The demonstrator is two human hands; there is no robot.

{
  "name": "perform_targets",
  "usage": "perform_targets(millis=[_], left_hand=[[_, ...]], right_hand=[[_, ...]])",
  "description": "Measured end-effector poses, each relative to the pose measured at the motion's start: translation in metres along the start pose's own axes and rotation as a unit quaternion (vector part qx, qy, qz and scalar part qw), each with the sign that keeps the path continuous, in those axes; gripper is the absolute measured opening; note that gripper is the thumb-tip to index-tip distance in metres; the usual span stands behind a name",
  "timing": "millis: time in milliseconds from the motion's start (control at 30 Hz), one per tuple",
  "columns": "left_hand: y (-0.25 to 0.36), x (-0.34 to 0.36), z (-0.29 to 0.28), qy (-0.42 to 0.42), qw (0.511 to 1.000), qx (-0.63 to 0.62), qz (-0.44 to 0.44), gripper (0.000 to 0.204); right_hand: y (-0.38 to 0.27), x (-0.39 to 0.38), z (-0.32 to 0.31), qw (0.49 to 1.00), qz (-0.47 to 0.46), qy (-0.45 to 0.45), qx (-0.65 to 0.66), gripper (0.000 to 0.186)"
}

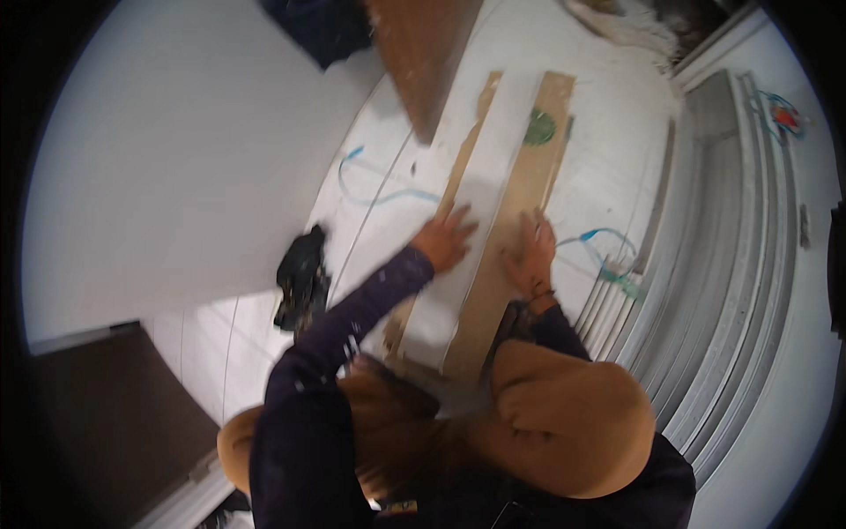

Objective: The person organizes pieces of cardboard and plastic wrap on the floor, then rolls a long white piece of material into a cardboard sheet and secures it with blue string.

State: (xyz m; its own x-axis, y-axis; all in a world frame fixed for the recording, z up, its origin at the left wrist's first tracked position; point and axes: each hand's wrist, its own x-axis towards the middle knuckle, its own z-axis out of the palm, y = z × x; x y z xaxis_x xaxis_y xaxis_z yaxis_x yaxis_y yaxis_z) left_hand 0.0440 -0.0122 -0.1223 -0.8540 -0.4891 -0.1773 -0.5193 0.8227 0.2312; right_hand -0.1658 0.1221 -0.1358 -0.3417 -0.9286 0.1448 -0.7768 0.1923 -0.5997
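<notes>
A long white strip (489, 159) lies lengthwise on a brown cardboard sheet (524, 189) between my knees, leaving cardboard showing along both sides. My left hand (447, 238) rests on the strip near its left edge, fingers spread. On the bare cardboard to the right, my right hand (531, 256) lies with its fingers stretched out toward the sheet's right edge. Neither hand holds anything. Beyond the right hand, a round green mark (539, 128) shows on the cardboard. The near end of the sheet is partly shadowed close to my legs.
Blue ties (388, 192) lie on the white tiled floor left of the cardboard, more (608, 238) on the right. A crumpled black bag (302, 273) sits by the left wall. Grey metal frames (705, 264) lean along the right side. A brown wooden panel (425, 62) juts in at the top.
</notes>
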Motion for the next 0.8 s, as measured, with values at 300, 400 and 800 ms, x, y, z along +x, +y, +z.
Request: perform_targets(millis=[300, 400, 800], left_hand=[[-0.042, -0.066, -0.036, -0.045, 0.953, -0.271, -0.128, 0.077], [-0.041, -0.074, -0.022, -0.028, 0.937, -0.311, -0.157, 0.059], [-0.019, -0.058, -0.008, -0.044, 0.962, -0.217, -0.159, 0.043]], right_hand=[[-0.013, -0.043, -0.006, 0.933, 0.244, 0.012, 0.265, 0.100], [-0.006, -0.051, -0.005, 0.913, 0.288, -0.021, 0.289, 0.090], [-0.003, -0.049, -0.015, 0.929, 0.243, 0.005, 0.279, 0.056]])
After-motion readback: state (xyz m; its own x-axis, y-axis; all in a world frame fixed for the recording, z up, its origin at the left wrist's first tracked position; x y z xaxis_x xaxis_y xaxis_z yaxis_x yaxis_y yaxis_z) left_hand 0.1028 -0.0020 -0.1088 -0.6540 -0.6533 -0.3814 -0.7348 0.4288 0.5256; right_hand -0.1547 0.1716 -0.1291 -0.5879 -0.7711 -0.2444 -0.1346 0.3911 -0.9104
